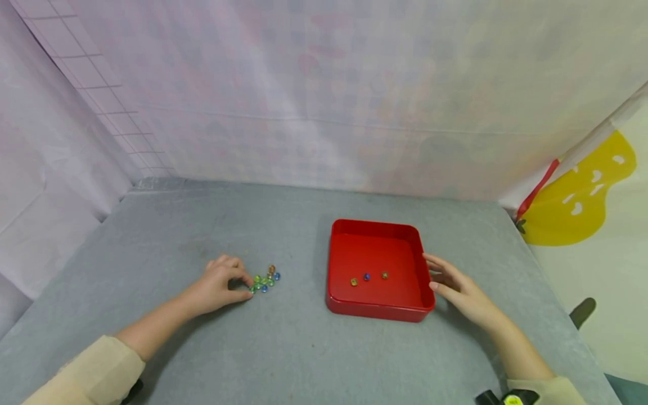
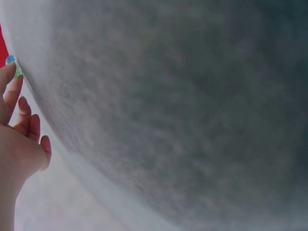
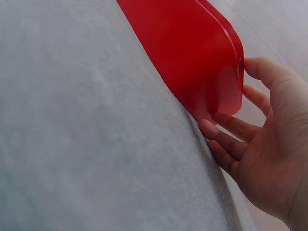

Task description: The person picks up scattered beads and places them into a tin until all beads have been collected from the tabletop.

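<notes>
**My left hand [image 1: 217, 284] at the marbles [image 1: 264, 280], my right hand [image 1: 468, 295] at the red tray [image 1: 374, 313]**

Head view: On the grey tabletop [image 1: 304, 365], the marbles lie in a small cluster of green, blue and amber, left of the tray and well apart from it. At the near-left edge of this cluster, I pinch a green marble [image 1: 252, 290] between thumb and forefinger. Inside the tray, a blue marble [image 1: 367, 277] sits between two yellowish ones. My right fingers are spread and relaxed, touching the tray's right wall.

Left wrist view: My thumb and forefinger meet at the green marble, with a blue one just beside it; my other fingers curve loosely, free of any load.

Right wrist view: My digits stand apart beside the tray's outer wall near a rounded corner, some tips against it, without clamping it.
</notes>
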Demonstrator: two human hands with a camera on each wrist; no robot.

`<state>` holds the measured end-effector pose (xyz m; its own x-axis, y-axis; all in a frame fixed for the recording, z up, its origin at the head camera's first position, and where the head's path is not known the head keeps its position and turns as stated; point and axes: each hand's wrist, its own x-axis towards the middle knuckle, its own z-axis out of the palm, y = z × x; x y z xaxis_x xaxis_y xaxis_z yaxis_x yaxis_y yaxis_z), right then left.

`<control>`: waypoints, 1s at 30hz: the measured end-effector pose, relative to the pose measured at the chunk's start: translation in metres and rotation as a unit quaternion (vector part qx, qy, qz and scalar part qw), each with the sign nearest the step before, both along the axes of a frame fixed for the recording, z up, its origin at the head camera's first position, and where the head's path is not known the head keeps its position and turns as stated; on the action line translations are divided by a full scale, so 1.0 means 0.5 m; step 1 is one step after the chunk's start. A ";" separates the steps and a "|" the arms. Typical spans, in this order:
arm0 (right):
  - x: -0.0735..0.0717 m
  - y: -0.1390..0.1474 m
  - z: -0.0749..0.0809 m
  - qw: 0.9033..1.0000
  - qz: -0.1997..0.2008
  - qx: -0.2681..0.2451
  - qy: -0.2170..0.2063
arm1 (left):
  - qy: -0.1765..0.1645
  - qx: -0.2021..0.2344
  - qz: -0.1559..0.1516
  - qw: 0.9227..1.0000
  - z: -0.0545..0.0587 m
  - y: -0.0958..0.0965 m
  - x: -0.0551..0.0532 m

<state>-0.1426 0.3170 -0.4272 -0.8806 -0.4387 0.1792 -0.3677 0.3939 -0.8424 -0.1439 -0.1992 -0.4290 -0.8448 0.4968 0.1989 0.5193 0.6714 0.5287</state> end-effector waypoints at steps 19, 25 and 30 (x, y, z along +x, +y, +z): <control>-0.004 0.002 -0.004 1.000 0.006 -0.007 0.004 | 0.003 0.000 0.004 1.000 0.001 0.002 -0.004; -0.004 0.002 -0.004 1.000 0.002 -0.003 -0.002 | 0.014 0.013 0.004 1.000 0.005 0.003 -0.005; -0.002 0.001 -0.003 1.000 -0.001 -0.002 -0.008 | 0.014 0.019 0.006 1.000 0.009 0.005 -0.005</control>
